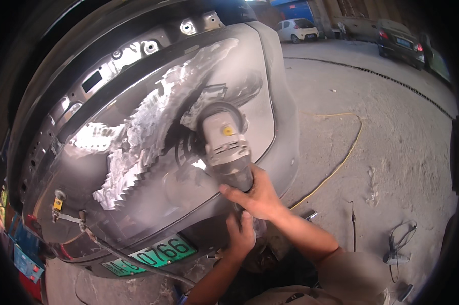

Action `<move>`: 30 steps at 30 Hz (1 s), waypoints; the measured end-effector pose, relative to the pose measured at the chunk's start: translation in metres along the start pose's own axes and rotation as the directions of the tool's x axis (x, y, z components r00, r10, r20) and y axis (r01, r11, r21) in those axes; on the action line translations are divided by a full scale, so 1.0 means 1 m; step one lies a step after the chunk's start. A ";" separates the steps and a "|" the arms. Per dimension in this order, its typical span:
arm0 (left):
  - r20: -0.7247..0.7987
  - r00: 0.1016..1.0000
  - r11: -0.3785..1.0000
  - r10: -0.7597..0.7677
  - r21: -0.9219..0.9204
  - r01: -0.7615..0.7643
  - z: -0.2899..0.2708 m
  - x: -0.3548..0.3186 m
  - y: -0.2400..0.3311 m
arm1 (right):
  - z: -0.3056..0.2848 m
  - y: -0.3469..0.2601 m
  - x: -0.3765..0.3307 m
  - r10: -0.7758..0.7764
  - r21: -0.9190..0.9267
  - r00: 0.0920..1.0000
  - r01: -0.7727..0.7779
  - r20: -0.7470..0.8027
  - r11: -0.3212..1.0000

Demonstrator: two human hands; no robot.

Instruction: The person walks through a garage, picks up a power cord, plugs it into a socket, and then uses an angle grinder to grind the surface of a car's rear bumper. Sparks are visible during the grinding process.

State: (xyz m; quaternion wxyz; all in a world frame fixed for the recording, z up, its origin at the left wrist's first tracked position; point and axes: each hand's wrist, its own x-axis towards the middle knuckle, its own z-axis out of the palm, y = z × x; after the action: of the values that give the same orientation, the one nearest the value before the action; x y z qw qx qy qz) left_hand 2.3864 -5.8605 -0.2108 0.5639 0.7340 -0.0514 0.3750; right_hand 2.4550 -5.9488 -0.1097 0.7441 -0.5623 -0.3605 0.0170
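Note:
An angle grinder (223, 140) with a pale head, a yellow button and a dark body rests its disc against the car's grey rear panel (178, 188). My right hand (260, 195) is wrapped round the grinder's dark body. Just below, my left hand (241, 234) is closed at the grinder's rear end, its grip partly hidden. Left of the tool, the panel bears a jagged strip of shiny bare metal (143, 127). Rounded dark smears surround the disc.
A metal fitting with a yellow part (58, 203) sits on the panel's left, near a thick cable (132, 263). Below is a green licence plate (163, 253). A yellow cord (341, 162) crosses the floor. A wire-like tool (353, 223) lies right; parked cars (298, 30) stand behind.

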 end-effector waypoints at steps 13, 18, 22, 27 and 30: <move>-0.029 0.997 0.997 -0.078 0.020 0.079 -0.011 -0.023 0.010 | 0.014 0.006 -0.017 0.085 -0.007 0.996 -0.084 0.025 0.996; -0.080 0.992 0.993 -0.101 -0.074 0.095 -0.012 -0.024 0.013 | 0.017 -0.002 -0.012 -0.007 -0.058 0.994 0.014 0.111 0.998; -0.033 0.992 0.993 -0.119 0.004 0.119 -0.015 -0.038 0.006 | 0.019 0.004 -0.022 0.032 0.009 0.995 -0.033 0.098 0.999; -0.141 0.980 0.990 -0.139 -0.010 0.139 -0.016 -0.041 0.014 | 0.022 0.000 -0.017 0.010 -0.014 0.992 -0.009 0.122 1.000; -0.085 0.992 0.996 -0.094 0.002 0.094 -0.019 -0.041 0.008 | 0.022 0.000 -0.020 0.022 0.009 0.988 -0.023 0.151 1.000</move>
State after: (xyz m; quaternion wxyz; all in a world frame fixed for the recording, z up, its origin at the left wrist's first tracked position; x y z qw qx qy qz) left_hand 2.3443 -5.8612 -0.2282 0.5806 0.7206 0.0083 0.3790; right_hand 2.4280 -5.9395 -0.1178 0.7175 -0.5594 -0.4091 0.0698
